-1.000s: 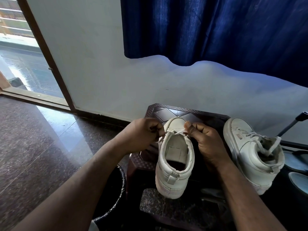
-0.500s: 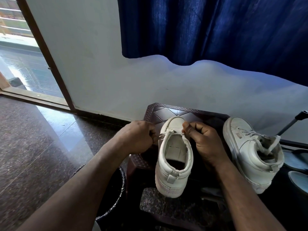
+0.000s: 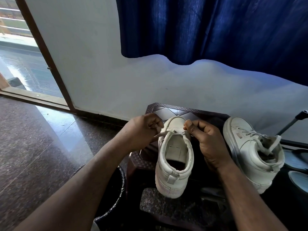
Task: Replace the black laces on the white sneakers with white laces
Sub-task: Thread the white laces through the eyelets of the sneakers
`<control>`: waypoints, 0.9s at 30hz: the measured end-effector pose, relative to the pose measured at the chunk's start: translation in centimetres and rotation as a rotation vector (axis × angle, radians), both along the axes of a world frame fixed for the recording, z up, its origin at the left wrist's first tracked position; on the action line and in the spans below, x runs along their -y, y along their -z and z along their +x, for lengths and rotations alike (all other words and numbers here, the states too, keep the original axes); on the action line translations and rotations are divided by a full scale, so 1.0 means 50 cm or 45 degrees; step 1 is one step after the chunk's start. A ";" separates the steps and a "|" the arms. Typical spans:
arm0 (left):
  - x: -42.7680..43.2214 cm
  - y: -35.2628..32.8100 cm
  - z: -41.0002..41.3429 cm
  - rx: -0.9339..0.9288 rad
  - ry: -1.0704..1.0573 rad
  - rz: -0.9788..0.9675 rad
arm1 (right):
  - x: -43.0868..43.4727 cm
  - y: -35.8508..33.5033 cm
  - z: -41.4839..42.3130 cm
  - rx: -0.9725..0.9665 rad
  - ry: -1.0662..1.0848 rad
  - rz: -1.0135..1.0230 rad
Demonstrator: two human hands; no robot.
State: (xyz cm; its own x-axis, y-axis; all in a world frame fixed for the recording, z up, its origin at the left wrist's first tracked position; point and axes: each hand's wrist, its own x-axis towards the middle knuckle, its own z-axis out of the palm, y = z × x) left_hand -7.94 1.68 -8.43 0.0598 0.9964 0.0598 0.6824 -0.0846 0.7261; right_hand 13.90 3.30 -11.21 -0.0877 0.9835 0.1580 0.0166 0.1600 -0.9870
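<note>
The left hand [image 3: 141, 130] pinches one end of the white lace [image 3: 162, 133] and the right hand [image 3: 206, 139] pinches the other, above the sneaker [image 3: 175, 157] standing mid-stool [image 3: 175, 110]. This looks like lacing the lowest eyelets; next, each end must be evened and fed through the following eyelet. The second sneaker [image 3: 250, 150], at the stool's right edge, already wears pale laces.
</note>
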 end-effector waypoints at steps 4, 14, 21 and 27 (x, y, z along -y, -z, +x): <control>-0.001 0.009 0.010 -0.157 0.099 0.034 | 0.001 0.000 0.000 0.035 0.004 0.015; -0.009 0.002 0.046 -0.356 0.005 0.633 | 0.004 -0.012 -0.009 0.164 0.026 0.056; -0.025 -0.003 0.060 -0.032 0.105 0.589 | 0.003 -0.011 -0.020 0.208 -0.031 0.054; -0.031 -0.007 0.068 0.114 0.216 0.510 | 0.004 -0.006 -0.025 0.167 -0.030 -0.010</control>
